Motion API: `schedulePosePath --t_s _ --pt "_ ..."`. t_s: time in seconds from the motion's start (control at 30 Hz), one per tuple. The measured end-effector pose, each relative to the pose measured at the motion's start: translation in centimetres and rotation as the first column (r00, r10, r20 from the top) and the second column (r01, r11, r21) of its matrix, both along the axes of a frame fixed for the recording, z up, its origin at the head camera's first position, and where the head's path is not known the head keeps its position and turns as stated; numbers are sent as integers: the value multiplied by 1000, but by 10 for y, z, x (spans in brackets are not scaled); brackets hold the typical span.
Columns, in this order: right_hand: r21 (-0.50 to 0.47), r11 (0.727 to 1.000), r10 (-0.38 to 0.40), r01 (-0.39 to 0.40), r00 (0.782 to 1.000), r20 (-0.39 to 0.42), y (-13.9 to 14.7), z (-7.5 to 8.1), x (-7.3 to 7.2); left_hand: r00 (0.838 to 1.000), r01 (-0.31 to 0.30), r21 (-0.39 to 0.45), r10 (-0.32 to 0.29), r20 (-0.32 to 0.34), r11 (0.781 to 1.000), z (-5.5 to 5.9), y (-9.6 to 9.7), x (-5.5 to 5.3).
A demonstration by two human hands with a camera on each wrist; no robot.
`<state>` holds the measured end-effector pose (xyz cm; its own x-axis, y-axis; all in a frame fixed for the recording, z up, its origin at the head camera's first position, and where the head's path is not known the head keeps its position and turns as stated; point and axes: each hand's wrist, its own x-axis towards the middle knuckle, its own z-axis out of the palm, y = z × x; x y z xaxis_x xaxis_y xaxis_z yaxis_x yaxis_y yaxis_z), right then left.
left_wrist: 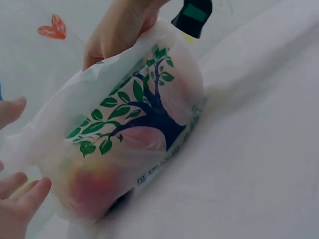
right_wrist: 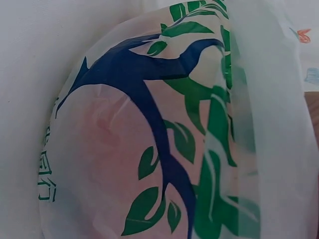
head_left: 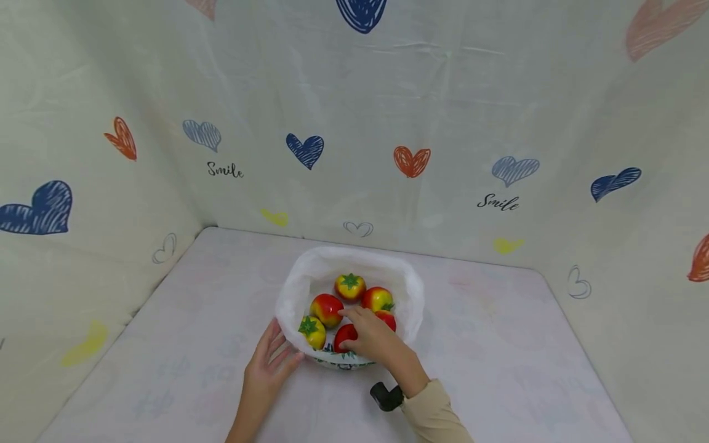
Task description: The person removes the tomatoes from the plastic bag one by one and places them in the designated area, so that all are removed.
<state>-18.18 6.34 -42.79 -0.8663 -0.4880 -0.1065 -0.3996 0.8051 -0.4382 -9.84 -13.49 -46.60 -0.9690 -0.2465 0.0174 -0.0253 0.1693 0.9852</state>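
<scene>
- The right hand (head_left: 373, 335) reaches into the white, translucent plastic bag (head_left: 411, 289), thumb and fingers spread around a glossy, round red fruit (head_left: 344, 338) — whether they actually grip it I can't tell.
- The left hand (head_left: 268, 363) is loose, holding nothing, its fingers spread at the bag's near left edge.
- Inside the bag, besides that fruit: a yellow one with a green star-shaped top (head_left: 313, 333) at the near left, a red-and-yellow one (head_left: 325, 311) left of the middle, and another green-topped one (head_left: 349, 288) at the back. On its right — a yellow-and-red one (head_left: 376, 298), then a partly hidden red one (head_left: 387, 319).
- Just outside the bag's near side: a black wrist device (head_left: 386, 397) and a beige sleeve (head_left: 434, 412).
- Under the bag, a white-covered table (head_left: 487, 344); behind it, a white heart-printed curtain (head_left: 354, 92).
</scene>
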Motion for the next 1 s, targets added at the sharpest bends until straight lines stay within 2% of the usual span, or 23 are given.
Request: schedulePosePath --t_s 0.07,0.17,0.3,0.43,0.5,0.67,0.77,0.87,1.0 --pt "15 1000 9 -9 1000 5 -1 -1 -1 999 -30 47 28 34 998 3 1 -5" --pt "34 999 23 -24 1000 15 -3 -2 -3 994 -86 46 82 78 995 8 1 -12" --pt "50 998 33 -34 999 27 -4 -4 -5 985 -151 31 148 93 988 16 0 -21" --pt "59 997 41 -43 998 39 -4 -5 -5 980 -178 72 170 106 981 20 -3 -27" --pt "67 997 47 -49 998 42 -5 -4 -5 981 -177 93 168 102 980 13 -7 -31" --pt "139 987 72 -78 996 44 -6 -4 -5 985 -166 155 156 79 974 -36 -21 -50" --pt "186 978 81 -89 995 54 -7 -3 -5 980 -180 161 163 111 970 -59 -26 -61" --pt "207 974 81 -94 994 72 -8 -1 -6 973 -206 150 186 137 967 -72 -28 -67" --pt "218 971 80 -98 993 90 -8 1 -7 965 -231 134 209 161 964 -79 -29 -70"
